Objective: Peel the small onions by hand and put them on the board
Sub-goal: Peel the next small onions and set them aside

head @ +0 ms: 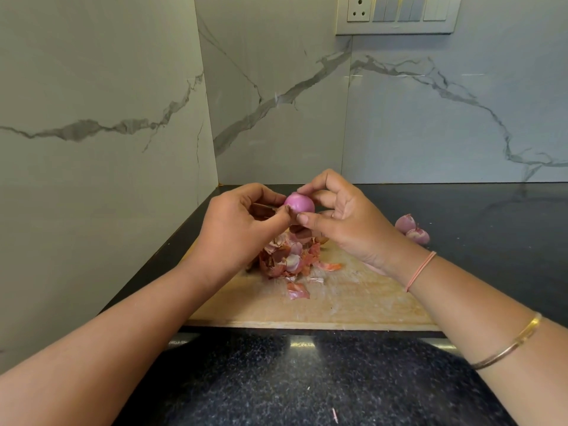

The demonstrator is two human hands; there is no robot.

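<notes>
Left hand (242,224) and right hand (344,219) pinch a small pink onion (299,203) over reddish skins (285,256) heaped on a pale wooden board (353,302). Two purple onions (412,229) lie beside it.

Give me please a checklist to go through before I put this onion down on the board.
1. Is the onion fully peeled? The side in view is smooth and pink: ok. The underside is hidden: cannot tell.
2. Is the grip firm? The left hand and the right hand both pinch it: ok.
3. Is there a free spot on the board? There is bare wood in front of the peels: ok.
4. Are the peels cleared away? They are piled on the board under the hands: not ok.
5. Are the other onions on the board? Two seem to lie on the dark counter: not ok.
</notes>
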